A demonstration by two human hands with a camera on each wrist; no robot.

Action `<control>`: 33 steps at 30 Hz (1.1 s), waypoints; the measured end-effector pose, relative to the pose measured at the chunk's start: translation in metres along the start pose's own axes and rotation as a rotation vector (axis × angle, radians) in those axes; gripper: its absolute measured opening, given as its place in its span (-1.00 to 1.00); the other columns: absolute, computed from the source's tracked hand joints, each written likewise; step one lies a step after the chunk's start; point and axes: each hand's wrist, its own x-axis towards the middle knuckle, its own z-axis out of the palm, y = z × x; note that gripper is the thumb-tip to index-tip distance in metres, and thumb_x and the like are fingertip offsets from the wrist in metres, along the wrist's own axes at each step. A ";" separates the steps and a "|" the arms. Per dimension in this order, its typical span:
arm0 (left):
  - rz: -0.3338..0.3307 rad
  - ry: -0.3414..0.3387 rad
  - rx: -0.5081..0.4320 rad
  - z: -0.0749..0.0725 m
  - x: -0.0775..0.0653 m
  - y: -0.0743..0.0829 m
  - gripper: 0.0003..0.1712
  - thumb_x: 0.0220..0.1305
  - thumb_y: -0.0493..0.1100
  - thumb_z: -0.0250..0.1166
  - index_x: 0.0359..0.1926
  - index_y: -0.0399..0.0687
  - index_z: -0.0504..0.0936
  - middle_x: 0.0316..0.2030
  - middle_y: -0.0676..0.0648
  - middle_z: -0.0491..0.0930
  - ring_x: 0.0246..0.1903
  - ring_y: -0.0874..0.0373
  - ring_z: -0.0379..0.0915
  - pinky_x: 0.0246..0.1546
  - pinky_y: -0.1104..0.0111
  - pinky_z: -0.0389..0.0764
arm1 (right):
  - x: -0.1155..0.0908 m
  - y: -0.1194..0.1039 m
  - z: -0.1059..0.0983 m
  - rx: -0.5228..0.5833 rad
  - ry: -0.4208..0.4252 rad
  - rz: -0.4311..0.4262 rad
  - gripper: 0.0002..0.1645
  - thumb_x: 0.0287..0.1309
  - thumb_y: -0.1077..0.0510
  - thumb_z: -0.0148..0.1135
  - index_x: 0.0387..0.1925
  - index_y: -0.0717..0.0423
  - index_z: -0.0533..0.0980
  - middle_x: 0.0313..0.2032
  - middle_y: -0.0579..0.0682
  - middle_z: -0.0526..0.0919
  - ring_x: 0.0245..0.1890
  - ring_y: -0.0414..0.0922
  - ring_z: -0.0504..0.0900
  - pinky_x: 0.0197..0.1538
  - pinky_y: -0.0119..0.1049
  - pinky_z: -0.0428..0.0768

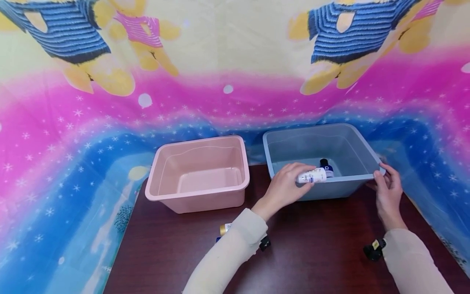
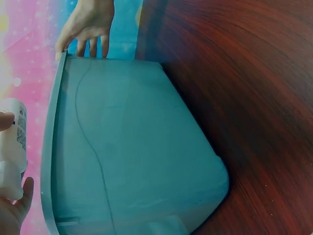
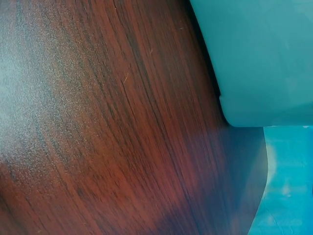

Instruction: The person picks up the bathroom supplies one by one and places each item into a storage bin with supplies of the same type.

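Note:
My left hand (image 1: 288, 183) holds a small white bottle (image 1: 312, 175) with printed label over the near rim of the blue-grey basin (image 1: 352, 178). In the left wrist view the white bottle (image 2: 13, 142) shows at the left edge, between thumb and fingers. A dark blue bottle (image 1: 325, 166) with a black cap is inside that basin, partly hidden behind the white one. My right hand (image 1: 389, 194) grips the basin's near right corner, thumb on the rim and fingers below it. The right wrist view shows only the basin's outer wall (image 3: 264, 58), not the hand.
A pink basin (image 1: 205, 202) stands to the left on the dark wood table (image 1: 312, 245). Partly covered by my left sleeve, a gold-capped item (image 1: 224, 229) and something blue lie on the table. A patterned cloth (image 1: 220, 94) hangs behind and around the sides.

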 end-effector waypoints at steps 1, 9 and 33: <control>-0.008 -0.003 -0.003 0.000 0.001 0.000 -0.50 0.28 -0.01 0.37 0.24 0.17 0.58 0.15 0.10 0.56 0.11 0.29 0.40 0.10 0.54 0.40 | 0.000 0.000 0.000 -0.004 0.000 -0.002 -0.57 0.35 0.40 0.09 0.23 0.22 0.47 0.03 0.04 0.58 -0.09 -0.18 0.61 -0.27 -0.48 0.63; -0.082 -0.031 0.012 -0.002 0.011 0.004 -0.49 0.28 0.00 0.37 0.25 0.21 0.57 0.15 0.12 0.55 0.12 0.27 0.41 0.08 0.46 0.44 | 0.001 0.001 0.001 -0.023 -0.015 -0.003 -0.56 0.36 0.38 0.10 0.24 0.21 0.46 0.05 0.05 0.56 -0.07 -0.17 0.60 -0.26 -0.49 0.63; -0.196 -0.044 -0.036 0.002 0.026 -0.005 -0.48 0.24 0.00 0.41 0.24 0.25 0.58 0.12 0.14 0.55 -0.05 0.32 0.42 -0.14 0.50 0.46 | 0.001 0.000 0.000 0.007 -0.005 0.008 -0.57 0.35 0.39 0.11 0.22 0.22 0.46 -0.04 0.05 0.59 -0.16 -0.21 0.61 -0.26 -0.47 0.64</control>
